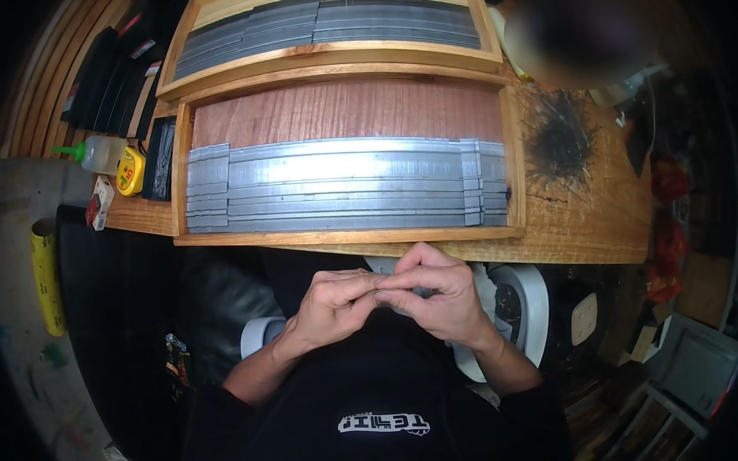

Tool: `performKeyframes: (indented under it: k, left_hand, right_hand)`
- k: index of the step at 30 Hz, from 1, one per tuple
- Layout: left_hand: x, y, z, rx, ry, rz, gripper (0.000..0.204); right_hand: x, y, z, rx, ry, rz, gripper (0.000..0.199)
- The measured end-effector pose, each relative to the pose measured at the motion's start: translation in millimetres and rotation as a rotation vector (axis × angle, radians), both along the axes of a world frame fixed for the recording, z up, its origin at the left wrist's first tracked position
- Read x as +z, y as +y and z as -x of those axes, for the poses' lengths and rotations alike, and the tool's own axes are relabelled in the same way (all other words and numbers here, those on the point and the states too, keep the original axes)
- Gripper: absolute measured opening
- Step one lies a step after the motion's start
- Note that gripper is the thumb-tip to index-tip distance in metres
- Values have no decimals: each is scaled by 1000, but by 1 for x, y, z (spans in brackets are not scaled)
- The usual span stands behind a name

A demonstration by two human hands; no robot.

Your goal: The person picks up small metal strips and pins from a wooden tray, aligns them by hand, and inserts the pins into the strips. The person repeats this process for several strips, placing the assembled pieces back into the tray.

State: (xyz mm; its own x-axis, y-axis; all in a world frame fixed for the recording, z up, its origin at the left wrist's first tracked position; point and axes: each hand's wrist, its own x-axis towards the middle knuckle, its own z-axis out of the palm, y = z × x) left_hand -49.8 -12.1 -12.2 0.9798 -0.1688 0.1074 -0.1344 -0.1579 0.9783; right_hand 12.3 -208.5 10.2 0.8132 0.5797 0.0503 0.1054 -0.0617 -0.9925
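Observation:
My left hand [335, 304] and my right hand [442, 296] meet in front of my chest, just off the near edge of the table. The fingertips of both are pinched together and touching. Whatever they hold, if anything, is hidden between the fingers. Just beyond them lies a shallow wooden tray [353, 235] with a reddish-brown bottom. Long grey metal-looking strips [342, 186] lie side by side across its near part, with short pieces overlapping them at the left and right.
Another wooden tray [328, 57] of dark grey strips stands behind. A yellow tape measure [131, 171], a squeeze bottle [102, 153] with green tip and a black box of thin pins [161, 157] sit left. Loose dark pins [561, 140] are heaped right on the wooden table [607, 212]. A person's blurred head is far right.

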Motion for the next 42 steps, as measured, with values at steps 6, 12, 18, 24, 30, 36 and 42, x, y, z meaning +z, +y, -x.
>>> performKeyframes:
  k: [6,12,18,24,30,36,42]
  left_hand:
    - [0,1,-2,-13,-22,-23,23]
    - [3,3,0,-44,100,0,22]
    - [2,3,0,-52,90,15,24]
    - [6,5,4,-33,-15,-24,26]
    - [10,9,16,-1,33,-65,26]
    - [6,6,23,37,61,-19,25]
    - [3,7,20,21,58,5,24]
  right_hand:
    - [-3,-1,-1,8,-7,-9,18]
    - [-2,-1,-2,11,-4,-10,17]
    - [1,-1,0,3,-15,-3,17]
    - [-1,3,7,5,-4,-20,16]
    - [-3,8,6,57,31,-43,16]
    - [-3,10,5,68,66,-53,16]
    - [-1,9,8,40,35,0,16]
